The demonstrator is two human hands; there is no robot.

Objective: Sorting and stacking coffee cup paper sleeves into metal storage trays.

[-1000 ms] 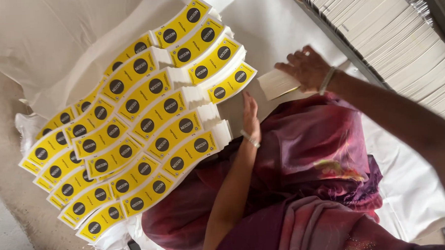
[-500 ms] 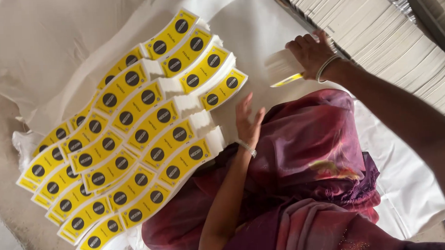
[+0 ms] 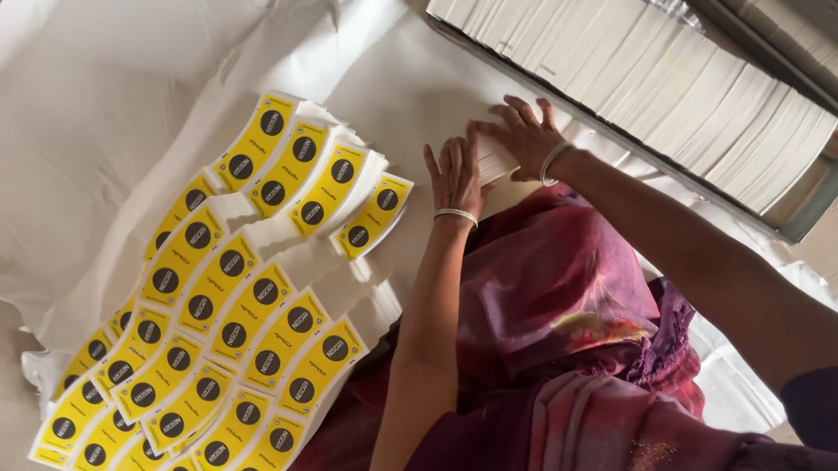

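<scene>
Head view: both hands on a small white card stack.

Left hand (image 3: 454, 177) flat, fingers straight and spread, palm pressed against the near side of the white card stack (image 3: 492, 159); no closed grasp. Right hand (image 3: 525, 137) lies over the stack's top, fingers loosely curved, bracketing it from the other side. Stack sits on white sheeting (image 3: 90, 135), just beside the long tray of white cards (image 3: 655, 79); yellow label stacks (image 3: 245, 307) lie left.
</scene>
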